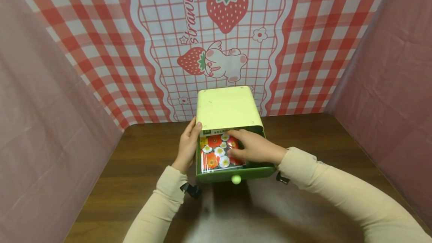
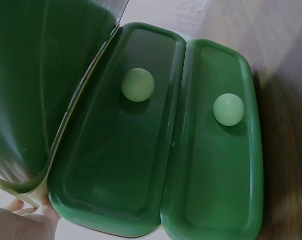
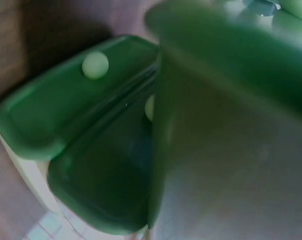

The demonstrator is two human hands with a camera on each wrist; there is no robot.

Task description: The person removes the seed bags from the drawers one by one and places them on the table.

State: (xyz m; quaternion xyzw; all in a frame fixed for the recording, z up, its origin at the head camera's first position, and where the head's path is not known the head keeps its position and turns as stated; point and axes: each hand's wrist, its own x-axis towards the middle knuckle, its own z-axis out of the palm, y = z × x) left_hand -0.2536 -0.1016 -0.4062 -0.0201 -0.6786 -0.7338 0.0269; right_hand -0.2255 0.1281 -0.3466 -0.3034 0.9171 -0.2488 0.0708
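Note:
A small cabinet with a pale yellow top [image 1: 229,108] stands on the table, its upper green drawer [image 1: 216,177] pulled out. Inside lies a glossy flat packet [image 1: 212,153] printed with orange, red and white flowers. My right hand [image 1: 254,146] reaches over the drawer's right side, thumb and fingers spread apart and touching the packet's right part. My left hand [image 1: 187,146] rests along the cabinet's left side, thumb near the front edge. Below the pulled-out drawer, the left wrist view shows two closed drawer fronts [image 2: 105,160] with round pale green knobs [image 2: 228,109].
The cabinet stands on a brown wooden table [image 1: 135,183]. Behind it hangs a red-and-white checked cloth [image 1: 303,48] with strawberries. Pink curtains [image 1: 388,85] close in both sides. A pale green knob [image 1: 236,179] sticks out from the open drawer's front.

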